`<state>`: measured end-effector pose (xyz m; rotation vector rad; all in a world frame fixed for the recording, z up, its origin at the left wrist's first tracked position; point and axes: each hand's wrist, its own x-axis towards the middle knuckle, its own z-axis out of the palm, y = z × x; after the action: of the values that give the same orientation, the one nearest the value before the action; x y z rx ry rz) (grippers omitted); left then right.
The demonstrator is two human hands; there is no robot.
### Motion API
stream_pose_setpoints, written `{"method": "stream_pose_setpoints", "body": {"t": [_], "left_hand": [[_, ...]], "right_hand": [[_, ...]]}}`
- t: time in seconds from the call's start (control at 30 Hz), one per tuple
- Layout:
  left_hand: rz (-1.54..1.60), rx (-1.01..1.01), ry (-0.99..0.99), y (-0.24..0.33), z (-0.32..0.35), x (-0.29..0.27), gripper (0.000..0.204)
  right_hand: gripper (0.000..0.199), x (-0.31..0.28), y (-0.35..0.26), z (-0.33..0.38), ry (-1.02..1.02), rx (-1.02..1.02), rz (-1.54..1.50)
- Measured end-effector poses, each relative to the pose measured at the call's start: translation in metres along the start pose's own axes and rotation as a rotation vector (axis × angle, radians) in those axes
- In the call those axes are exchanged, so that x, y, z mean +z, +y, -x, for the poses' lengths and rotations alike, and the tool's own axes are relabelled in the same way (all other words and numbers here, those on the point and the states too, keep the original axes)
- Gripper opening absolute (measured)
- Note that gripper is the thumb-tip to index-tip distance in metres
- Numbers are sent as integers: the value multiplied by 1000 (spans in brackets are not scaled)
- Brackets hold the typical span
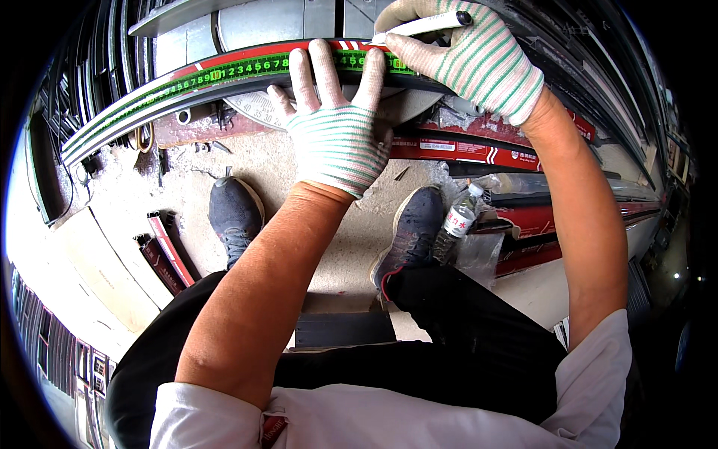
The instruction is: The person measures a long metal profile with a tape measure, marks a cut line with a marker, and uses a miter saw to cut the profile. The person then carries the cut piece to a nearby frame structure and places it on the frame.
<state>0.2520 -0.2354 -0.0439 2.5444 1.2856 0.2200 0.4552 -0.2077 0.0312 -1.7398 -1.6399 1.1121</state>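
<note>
Running from the left across my view, a smooth green tape measure (247, 69) is lying along a long, narrow red-and-white strip (250, 55). My left hand (334, 142), gloved in green-striped knit, is resting across the tape measure with its fingers spread. Farther right, my right hand (479, 60), gloved alike, is pinching a slim white marker (430, 25). My left fingers are hiding some numerals, and I'm struggling to tell whether the marker's tip is touching the strip.
</note>
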Motion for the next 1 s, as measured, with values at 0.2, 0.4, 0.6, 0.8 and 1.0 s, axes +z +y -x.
{"method": "stream_pose_setpoints", "body": {"t": [0.2, 0.4, 0.6, 0.8, 1.0], "left_hand": [[-5, 0, 22, 0, 0, 2, 100], [-15, 1, 26, 0, 0, 2, 99], [-6, 7, 26, 0, 0, 2, 99], [-2, 1, 22, 0, 0, 2, 99], [-2, 2, 26, 0, 0, 3, 98]], "right_hand": [[14, 1, 2, 0, -4, 19, -25], [17, -1, -6, 0, -30, 68, 1], [19, 0, 4, 0, -22, 16, -9], [19, 0, 2, -1, -34, 19, -1], [19, 1, 3, -1, -41, 41, -1]]}}
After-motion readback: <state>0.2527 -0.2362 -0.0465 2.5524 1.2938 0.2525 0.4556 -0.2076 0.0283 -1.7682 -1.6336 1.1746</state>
